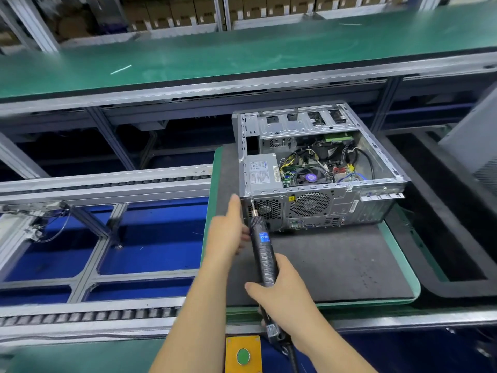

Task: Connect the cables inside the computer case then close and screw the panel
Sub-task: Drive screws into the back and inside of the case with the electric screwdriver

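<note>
Beside the case [317, 168], right hand [285, 294] grips the screwdriver [262, 246].

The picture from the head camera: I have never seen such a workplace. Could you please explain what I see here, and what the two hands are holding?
The camera sits on a person's head and looks down at the hands. A computer case lies on a dark mat on a green-edged pallet of an assembly line. Its side is open, so cables, a fan and the power supply show. The right hand grips a black electric screwdriver, whose tip points at the case's rear corner. The left hand steadies the tool near its front. Below is a yellow box with a green button.
</note>
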